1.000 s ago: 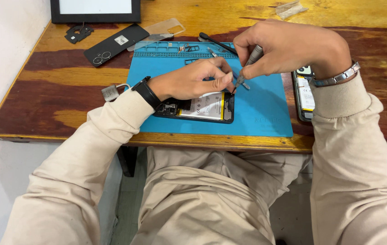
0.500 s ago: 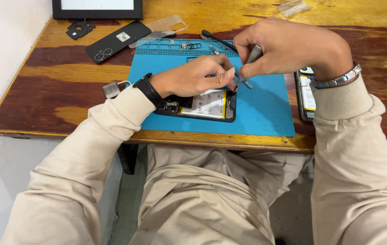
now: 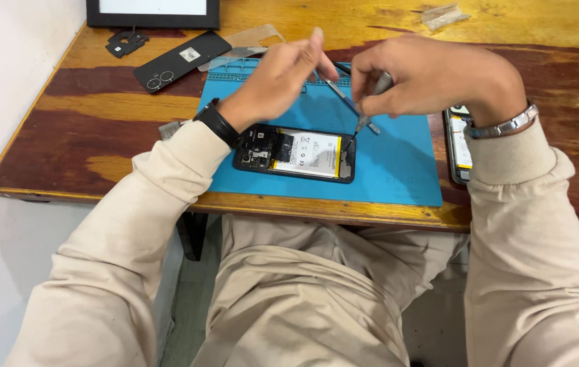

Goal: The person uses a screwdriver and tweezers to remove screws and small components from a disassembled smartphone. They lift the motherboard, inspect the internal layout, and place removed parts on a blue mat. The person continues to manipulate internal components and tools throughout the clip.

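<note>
The opened black smartphone with exposed white battery (image 3: 295,154) is lying on the blue silicone mat (image 3: 398,170) near the front edge of the wooden surface (image 3: 99,109). The right hand (image 3: 432,78) is pinching a slim metal screwdriver (image 3: 364,122), tip at the phone's end. The left hand (image 3: 279,78) is hovering above, fingers loosely curled beside thin tweezers (image 3: 337,92); its grip cannot be confirmed. The internals are probably fragile; hold by the frame edges.

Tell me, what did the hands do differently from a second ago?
The left hand lifted off the opened phone, still pinching tweezers. The right hand rose slightly, keeping its screwdriver tip at the phone's corner. The phone and blue mat stayed put.
</note>
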